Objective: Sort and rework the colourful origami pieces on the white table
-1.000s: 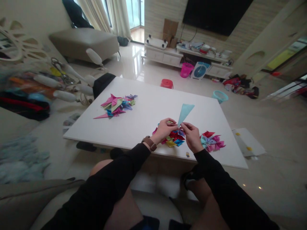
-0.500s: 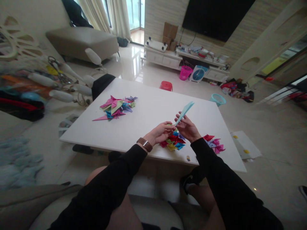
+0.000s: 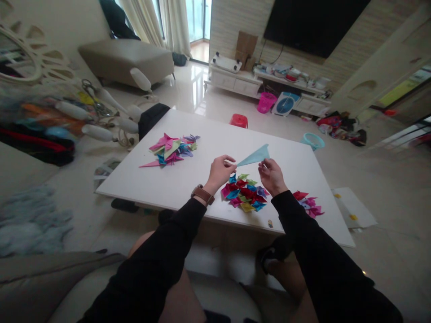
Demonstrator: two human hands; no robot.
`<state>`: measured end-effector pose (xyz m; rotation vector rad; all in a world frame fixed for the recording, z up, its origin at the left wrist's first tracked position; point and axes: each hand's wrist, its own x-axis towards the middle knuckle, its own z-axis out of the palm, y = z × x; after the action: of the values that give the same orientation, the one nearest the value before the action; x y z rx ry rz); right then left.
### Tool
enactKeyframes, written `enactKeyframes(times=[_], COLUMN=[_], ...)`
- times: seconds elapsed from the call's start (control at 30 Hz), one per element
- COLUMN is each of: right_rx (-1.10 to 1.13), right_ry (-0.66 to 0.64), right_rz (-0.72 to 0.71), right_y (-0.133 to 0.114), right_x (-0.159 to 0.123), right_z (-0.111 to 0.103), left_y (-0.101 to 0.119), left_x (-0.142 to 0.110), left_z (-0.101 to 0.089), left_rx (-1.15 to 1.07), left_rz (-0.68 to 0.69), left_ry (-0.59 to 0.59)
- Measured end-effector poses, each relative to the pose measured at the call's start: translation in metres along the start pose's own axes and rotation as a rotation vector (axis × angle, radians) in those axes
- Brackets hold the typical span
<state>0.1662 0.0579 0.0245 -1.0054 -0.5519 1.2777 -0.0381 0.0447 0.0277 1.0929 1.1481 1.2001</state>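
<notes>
My left hand point(image 3: 220, 171) pinches the narrow tip of a light blue folded paper triangle point(image 3: 254, 156) and holds it above the white table point(image 3: 208, 148). Just to the right, my right hand point(image 3: 271, 176) has its fingers curled close to the paper's wide end and does not grip it. Under both hands lies a pile of small coloured folded paper pieces point(image 3: 244, 193). A brown watch sits on my left wrist.
A second heap of folded papers point(image 3: 171, 149) lies on the table's far left, a third, pink and purple one point(image 3: 307, 202) near the right front edge. On the floor are a red stool point(image 3: 239, 120), a teal basin point(image 3: 313, 141) and a white sheet point(image 3: 353, 208).
The blue paper passed from my right hand to my left and tilted from upright toward flat. Both hands rose and moved apart, uncovering the coloured pile.
</notes>
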Motion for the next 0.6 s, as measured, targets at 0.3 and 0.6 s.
enactKeyframes(times=[0.3, 0.6], right_rx=[-0.264, -0.383], right_ry=[0.014, 0.27], right_rz=[-0.061, -0.029], right_y=[0.0, 0.022], right_x=[0.01, 0.1], right_z=[-0.019, -0.009], left_y=[0.006, 0.003], left_x=[-0.004, -0.007], left_z=[-0.012, -0.012], left_rx=[0.294, 0.587], left_rz=[0.084, 0.13], left_ry=[0.007, 0.033])
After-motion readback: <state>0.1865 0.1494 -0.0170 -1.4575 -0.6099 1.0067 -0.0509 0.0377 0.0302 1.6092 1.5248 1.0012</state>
